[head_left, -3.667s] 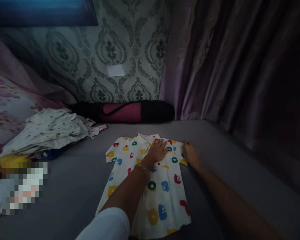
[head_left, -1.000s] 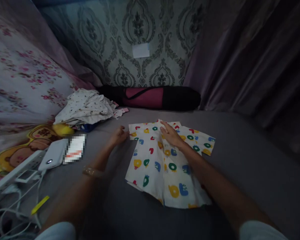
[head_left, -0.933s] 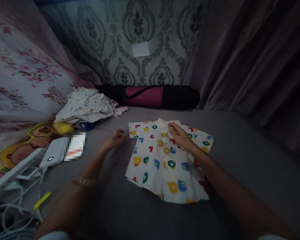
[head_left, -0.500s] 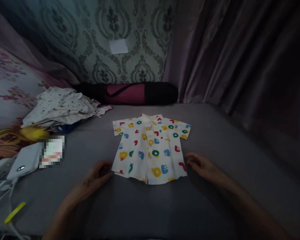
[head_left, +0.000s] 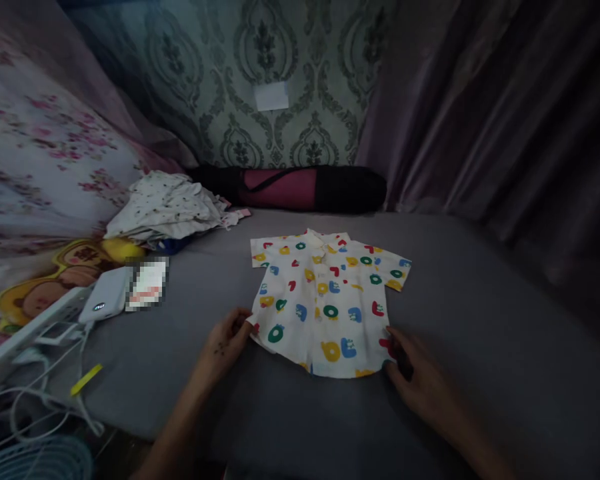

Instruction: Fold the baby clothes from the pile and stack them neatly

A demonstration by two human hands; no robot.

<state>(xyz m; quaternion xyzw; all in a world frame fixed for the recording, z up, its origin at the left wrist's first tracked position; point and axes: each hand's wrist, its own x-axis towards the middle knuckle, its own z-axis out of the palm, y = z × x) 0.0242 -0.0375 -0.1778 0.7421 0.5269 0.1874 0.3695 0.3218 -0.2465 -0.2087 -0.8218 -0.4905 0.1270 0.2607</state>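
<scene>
A small white short-sleeved shirt [head_left: 347, 327] with red, yellow, green and blue prints lies front up, its collar pointing away from me. My left hand [head_left: 225, 347] is closed in a pinch at the lower left corner of the hem, which is slightly raised. At the shirt's lower right side is my right hand [head_left: 420, 373], with thumb and forefinger apart and their tips touching the edge. The other fingers of that hand are partly hidden in shadow.
The shirt lies on a grey bed sheet [head_left: 460, 293]. Behind it is a long black and maroon bag [head_left: 280, 189]. To the left are crumpled white clothes [head_left: 173, 207], a white power bank [head_left: 105, 293], a power strip [head_left: 35, 333], cables, and a blue basket [head_left: 40, 460] at the bottom.
The view has swung left, so everything sits further right. My left hand has taken the shirt's lower left corner, and my right hand has come against its lower right edge.
</scene>
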